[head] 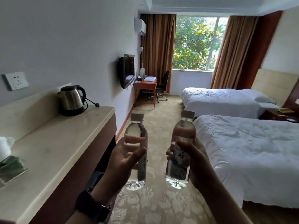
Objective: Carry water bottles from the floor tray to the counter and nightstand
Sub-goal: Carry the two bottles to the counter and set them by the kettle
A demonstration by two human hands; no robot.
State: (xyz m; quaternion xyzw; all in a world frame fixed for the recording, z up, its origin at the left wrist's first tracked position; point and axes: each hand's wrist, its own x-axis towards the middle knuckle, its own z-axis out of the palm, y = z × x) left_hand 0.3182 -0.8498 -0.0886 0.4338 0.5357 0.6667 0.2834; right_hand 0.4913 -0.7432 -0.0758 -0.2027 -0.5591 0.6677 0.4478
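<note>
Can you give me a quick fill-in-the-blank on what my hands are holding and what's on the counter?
1. Each of the hands, left hand and right hand, grips one water ____.
2. Both bottles, left bottle and right bottle, have their caps ____.
3. On the counter by the wall stands a steel ____.

Missing words: bottle; on; kettle

Bottle labels (179, 160) blurred; no text readable.

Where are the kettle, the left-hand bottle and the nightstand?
kettle (71, 99), head view, steel body.
left-hand bottle (135, 128), head view, clear shoulder above the fingers.
nightstand (273, 114), head view, top surface between the beds.
</note>
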